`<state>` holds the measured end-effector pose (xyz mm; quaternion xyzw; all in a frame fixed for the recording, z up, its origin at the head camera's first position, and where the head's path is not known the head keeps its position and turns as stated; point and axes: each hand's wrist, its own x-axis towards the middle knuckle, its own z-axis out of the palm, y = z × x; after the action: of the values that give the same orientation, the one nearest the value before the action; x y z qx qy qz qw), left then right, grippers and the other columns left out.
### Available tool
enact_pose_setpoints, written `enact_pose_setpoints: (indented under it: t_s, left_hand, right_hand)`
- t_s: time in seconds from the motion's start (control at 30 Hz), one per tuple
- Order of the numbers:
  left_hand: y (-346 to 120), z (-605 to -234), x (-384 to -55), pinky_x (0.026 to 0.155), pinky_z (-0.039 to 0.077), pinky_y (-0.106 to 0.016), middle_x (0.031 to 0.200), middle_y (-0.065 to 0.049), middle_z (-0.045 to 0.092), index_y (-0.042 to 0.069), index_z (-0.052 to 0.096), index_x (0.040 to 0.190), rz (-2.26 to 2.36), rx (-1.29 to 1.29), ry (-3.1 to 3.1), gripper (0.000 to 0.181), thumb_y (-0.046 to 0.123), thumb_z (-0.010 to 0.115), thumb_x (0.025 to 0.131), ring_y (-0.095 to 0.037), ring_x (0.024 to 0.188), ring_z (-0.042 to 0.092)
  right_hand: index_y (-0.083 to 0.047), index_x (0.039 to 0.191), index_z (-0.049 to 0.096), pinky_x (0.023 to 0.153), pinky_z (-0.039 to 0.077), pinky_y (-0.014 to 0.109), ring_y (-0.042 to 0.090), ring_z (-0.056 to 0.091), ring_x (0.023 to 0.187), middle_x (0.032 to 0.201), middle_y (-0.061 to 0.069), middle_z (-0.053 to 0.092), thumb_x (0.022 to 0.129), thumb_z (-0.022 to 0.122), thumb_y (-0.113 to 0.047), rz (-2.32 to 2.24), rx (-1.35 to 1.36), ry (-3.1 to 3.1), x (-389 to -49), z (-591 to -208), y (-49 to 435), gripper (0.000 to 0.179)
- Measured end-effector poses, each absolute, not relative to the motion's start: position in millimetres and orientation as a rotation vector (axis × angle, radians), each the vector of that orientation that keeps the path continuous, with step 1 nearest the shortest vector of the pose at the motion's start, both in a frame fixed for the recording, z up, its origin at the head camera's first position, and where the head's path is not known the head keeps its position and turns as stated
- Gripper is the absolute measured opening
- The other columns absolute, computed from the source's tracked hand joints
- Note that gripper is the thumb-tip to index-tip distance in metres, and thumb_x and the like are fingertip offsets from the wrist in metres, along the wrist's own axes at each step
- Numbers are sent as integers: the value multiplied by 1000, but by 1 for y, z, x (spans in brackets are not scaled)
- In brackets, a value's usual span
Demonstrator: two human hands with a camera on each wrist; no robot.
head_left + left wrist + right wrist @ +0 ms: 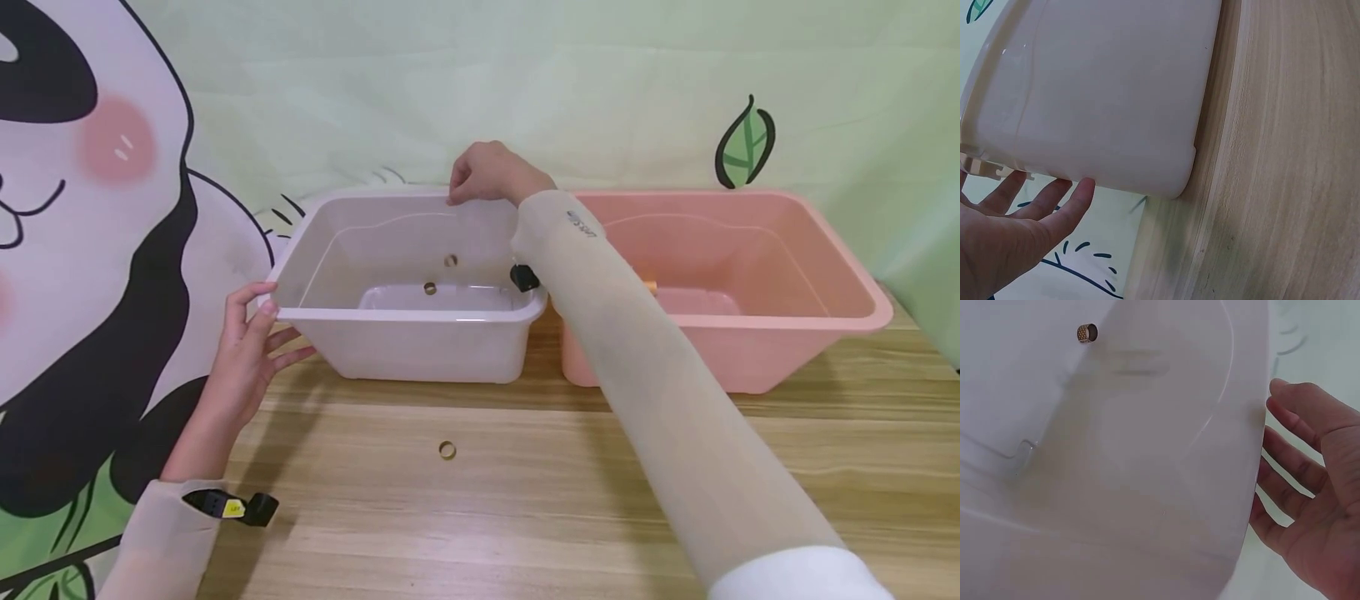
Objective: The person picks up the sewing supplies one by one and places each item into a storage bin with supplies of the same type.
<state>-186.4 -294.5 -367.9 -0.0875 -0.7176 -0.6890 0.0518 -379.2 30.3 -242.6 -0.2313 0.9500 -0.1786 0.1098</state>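
A white plastic bin (420,350) stands on the table, its underside resting level. My left hand (243,358) holds its near-left rim corner between thumb and forefinger; the other fingers (1079,199) spread along the outer wall. Across the bin, my right hand (498,173) grips the far rim, its fingers (1297,465) behind the edge and the thumb near the top. Inside lies a small brass-coloured ring (430,288) with a dotted surface (1087,333). A fainter ring shape shows on the far wall, perhaps a reflection. Another brass ring (447,450) lies on the table in front.
A pink plastic bin (720,358) stands close on the right, with a small orange-yellow thing (649,287) inside, partly hidden by my right sleeve (660,358). Behind hangs a pale green cloth (600,83) printed with a panda. The wooden table (525,500) extends forward.
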Motion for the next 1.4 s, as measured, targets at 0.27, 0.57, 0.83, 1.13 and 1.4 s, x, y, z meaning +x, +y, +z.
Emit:
enact_pose_setpoints:
  t_s: [0.27,0.57,0.83,1.13,1.4]
  left_hand:
    - [-294,-368,-186,78,56,-40,145,-11,28,27,27,137,-2101,-266,-2184,39,28,42,101,-18,105,62]
    - [-295,-368,-186,78,56,-41,146,-14,28,27,26,137,-2101,-261,-2195,39,28,42,102,-17,105,62]
    - [-294,-369,-189,78,56,-40,146,-10,27,27,26,138,-2094,-263,-2193,40,28,42,101,-19,106,61]
    - [-293,-370,-189,79,56,-40,146,-13,27,28,25,138,-2101,-249,-2200,41,30,43,101,-18,105,62]
    - [-296,-370,-193,78,56,-38,145,-13,28,28,25,138,-2100,-243,-2202,41,30,42,101,-18,106,61]
  right_hand:
    - [-17,113,65,89,43,28,15,49,101,113,-3,61,91,61,-34,-502,-675,2790,-377,-237,34,28]
    - [-18,112,64,93,43,29,13,49,105,113,-4,60,91,58,-33,-505,-716,2808,-371,-221,37,26]
    - [-17,114,63,93,45,31,15,51,104,114,-1,60,92,57,-36,-476,-796,2836,-361,-204,43,29]
    - [-16,109,64,93,46,32,15,54,105,112,-1,63,90,60,-35,-540,-913,2847,-347,-200,62,27]
    - [-20,109,64,92,48,30,15,58,107,112,-2,63,90,61,-34,-612,-919,2817,-339,-205,73,24]
